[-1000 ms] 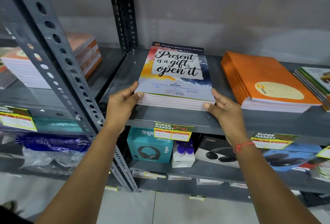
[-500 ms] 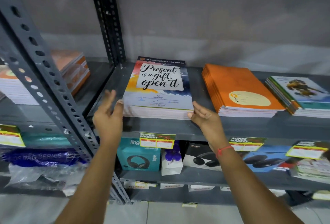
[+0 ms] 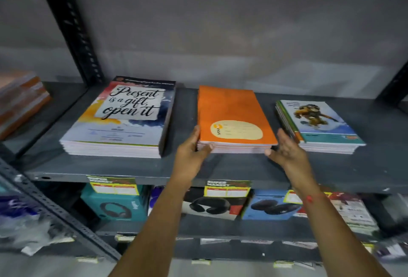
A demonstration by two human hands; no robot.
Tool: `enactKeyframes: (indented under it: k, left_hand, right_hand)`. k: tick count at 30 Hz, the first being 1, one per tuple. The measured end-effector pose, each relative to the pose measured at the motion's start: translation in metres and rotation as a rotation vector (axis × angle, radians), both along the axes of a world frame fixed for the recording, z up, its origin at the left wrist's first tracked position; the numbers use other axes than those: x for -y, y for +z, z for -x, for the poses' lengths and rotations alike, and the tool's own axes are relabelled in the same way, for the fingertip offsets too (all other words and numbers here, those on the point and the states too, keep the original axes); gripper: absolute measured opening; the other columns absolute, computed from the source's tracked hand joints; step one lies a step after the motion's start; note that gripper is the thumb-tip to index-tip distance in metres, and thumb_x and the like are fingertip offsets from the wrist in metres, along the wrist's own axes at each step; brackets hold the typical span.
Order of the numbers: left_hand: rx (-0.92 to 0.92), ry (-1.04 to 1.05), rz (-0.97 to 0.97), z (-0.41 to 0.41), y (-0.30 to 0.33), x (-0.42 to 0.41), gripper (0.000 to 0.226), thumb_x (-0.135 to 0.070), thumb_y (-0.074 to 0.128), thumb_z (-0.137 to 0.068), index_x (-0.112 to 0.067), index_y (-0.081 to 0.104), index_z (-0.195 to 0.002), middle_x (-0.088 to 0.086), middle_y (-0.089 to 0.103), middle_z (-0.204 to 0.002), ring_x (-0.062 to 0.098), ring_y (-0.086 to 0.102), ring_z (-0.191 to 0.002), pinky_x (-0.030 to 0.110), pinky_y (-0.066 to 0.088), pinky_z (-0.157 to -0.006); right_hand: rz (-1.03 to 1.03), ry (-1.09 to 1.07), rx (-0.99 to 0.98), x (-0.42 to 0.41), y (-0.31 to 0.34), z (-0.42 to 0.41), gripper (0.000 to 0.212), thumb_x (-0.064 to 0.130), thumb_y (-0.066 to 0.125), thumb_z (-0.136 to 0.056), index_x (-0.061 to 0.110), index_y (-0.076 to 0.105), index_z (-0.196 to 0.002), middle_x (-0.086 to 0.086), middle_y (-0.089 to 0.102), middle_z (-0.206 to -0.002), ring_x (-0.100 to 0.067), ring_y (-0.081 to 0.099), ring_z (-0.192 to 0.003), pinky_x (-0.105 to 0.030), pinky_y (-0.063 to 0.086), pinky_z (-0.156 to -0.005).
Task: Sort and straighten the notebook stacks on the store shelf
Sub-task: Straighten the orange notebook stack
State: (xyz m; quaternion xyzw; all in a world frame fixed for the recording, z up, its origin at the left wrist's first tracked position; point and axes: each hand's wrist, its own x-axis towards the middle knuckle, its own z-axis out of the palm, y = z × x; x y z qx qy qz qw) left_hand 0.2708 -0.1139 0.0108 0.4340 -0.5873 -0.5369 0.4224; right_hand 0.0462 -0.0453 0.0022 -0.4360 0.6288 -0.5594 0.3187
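Observation:
Three notebook stacks lie on the grey shelf (image 3: 123, 167). The "Present is a gift" stack (image 3: 123, 117) is on the left, the orange stack (image 3: 231, 111) in the middle, and the green-edged stack with a cartoon cover (image 3: 318, 122) on the right. My left hand (image 3: 192, 148) presses against the orange stack's front left corner, thumb along its front edge. My right hand (image 3: 284, 146) is at the stack's front right corner with fingers spread, between the orange and the green-edged stacks. Neither hand lifts anything.
A black slotted upright (image 3: 72, 27) stands behind the left stack, and a grey slotted post (image 3: 44, 201) crosses the lower left. Another orange-and-white stack (image 3: 19, 102) lies in the neighbouring bay. Headphone boxes (image 3: 114, 206) and price tags (image 3: 227, 188) fill the shelf below.
Both hands have left the "Present is a gift" stack and moved right to the orange stack. The view has shifted right and closer.

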Motion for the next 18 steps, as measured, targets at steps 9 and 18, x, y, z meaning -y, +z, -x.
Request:
enactKeyframes:
  k: [9, 18]
  left_hand:
    - [-0.042, 0.184, 0.000, 0.009, -0.008, 0.004, 0.052, -0.007, 0.062, -0.082, -0.014, 0.044, -0.130, -0.019, 0.064, -0.094, -0.018, 0.061, -0.076, 0.000, 0.045, -0.064]
    - [-0.059, 0.269, 0.000, 0.014, -0.012, 0.006, 0.049, -0.006, 0.062, -0.082, -0.014, 0.048, -0.128, -0.019, 0.065, -0.092, -0.016, 0.061, -0.073, 0.002, 0.047, -0.064]
  right_hand:
    - [0.046, 0.096, 0.104, 0.018, -0.024, 0.021, 0.059, 0.004, 0.062, -0.084, 0.011, 0.039, -0.139, 0.042, 0.065, -0.087, 0.022, 0.059, -0.091, 0.002, 0.045, -0.071]
    - [0.048, 0.116, 0.114, 0.027, -0.030, 0.022, 0.056, 0.008, 0.060, -0.086, 0.016, 0.041, -0.138, 0.041, 0.065, -0.093, 0.022, 0.057, -0.096, 0.001, 0.045, -0.076]
